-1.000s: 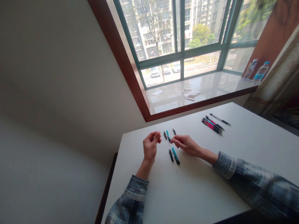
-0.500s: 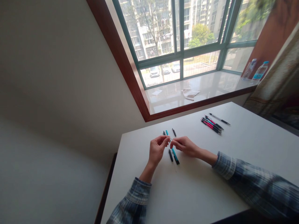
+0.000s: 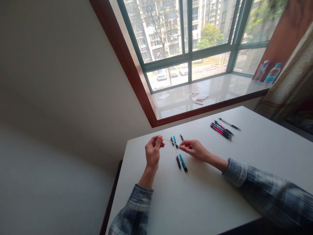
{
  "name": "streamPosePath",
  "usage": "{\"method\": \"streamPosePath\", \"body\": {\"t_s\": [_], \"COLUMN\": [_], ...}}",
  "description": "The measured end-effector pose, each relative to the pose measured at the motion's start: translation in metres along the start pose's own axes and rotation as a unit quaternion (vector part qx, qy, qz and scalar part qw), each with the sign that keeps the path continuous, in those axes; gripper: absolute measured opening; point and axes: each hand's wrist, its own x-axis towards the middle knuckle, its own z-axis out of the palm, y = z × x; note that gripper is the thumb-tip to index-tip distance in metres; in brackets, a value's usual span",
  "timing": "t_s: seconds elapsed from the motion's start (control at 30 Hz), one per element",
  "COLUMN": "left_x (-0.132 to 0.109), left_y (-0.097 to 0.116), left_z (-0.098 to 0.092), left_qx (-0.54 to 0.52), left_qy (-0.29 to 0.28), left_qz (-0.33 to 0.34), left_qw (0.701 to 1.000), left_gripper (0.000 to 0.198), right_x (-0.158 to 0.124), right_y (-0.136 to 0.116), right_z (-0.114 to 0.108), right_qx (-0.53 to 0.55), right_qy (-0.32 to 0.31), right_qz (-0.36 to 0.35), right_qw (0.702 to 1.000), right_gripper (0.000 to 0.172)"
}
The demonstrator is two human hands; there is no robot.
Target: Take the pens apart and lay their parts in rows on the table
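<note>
The left hand (image 3: pixel 153 152) pinches a thin, straight white rod (image 3: pixel 169 141). By the rod's other end the right hand (image 3: pixel 193 149) curls, its grip unclear.

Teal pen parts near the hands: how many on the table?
2. The far teal part lies between the left hand and right hand; the near teal part lies closer to the person, beside a black part. The hands could hide more.
</note>
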Motion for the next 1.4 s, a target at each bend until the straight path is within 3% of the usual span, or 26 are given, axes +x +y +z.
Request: {"method": "streamPosePath", "body": {"t_s": [0.07, 0.17, 0.27, 0.37, 0.47, 0.57, 0.7, 0.9, 1.07, 1.4], "left_x": [0.006, 0.002, -0.01, -0.016, -0.014, -0.01, -0.01, -0.015, -0.016, -0.017], "left_y": [-0.001, -0.003, -0.003, -0.002, -0.003, -0.008, -0.014, -0.013, -0.009, -0.009], "left_z": [-0.007, -0.004, 0.008, 0.014, 0.011, 0.007, 0.003, 0.005, 0.009, 0.009], "left_qx": [0.003, 0.034, 0.061, 0.066, 0.056, 0.054, 0.064, 0.086, 0.087, 0.093], "left_qy": [0.001, -0.041, -0.116, -0.14, -0.13, -0.098, -0.065, -0.08, -0.08, -0.088], "left_qz": [-0.013, -0.034, -0.038, -0.036, -0.042, -0.043, -0.043, -0.043, -0.049, -0.052], "left_qw": [1.0, 0.998, 0.991, 0.987, 0.989, 0.993, 0.995, 0.992, 0.992, 0.99], "left_gripper": [0.034, 0.035, 0.034, 0.032, 0.033, 0.036, 0.039, 0.038, 0.037, 0.037], "right_x": [0.001, 0.001, 0.0, -0.002, -0.003, 0.0, 0.007, 0.014, 0.015, 0.009], "right_y": [0.001, -0.001, -0.004, -0.009, -0.01, -0.004, 0.018, 0.038, 0.036, 0.034], "right_z": [-0.002, -0.002, 0.0, 0.003, 0.002, -0.007, -0.027, -0.039, -0.03, -0.032], "right_qx": [0.0, 0.005, 0.008, 0.014, -0.008, -0.052, -0.129, -0.196, -0.245, -0.253], "right_qy": [0.029, 0.042, 0.01, -0.022, -0.016, 0.034, 0.097, 0.073, 0.068, 0.017], "right_qz": [-0.003, -0.011, -0.018, -0.02, -0.027, -0.029, 0.032, 0.129, 0.121, 0.082], "right_qw": [1.0, 0.999, 1.0, 0.999, 0.999, 0.998, 0.986, 0.969, 0.959, 0.964], "right_gripper": [0.038, 0.037, 0.036, 0.032, 0.024, 0.021, 0.02, 0.016, 0.023, 0.019]}}
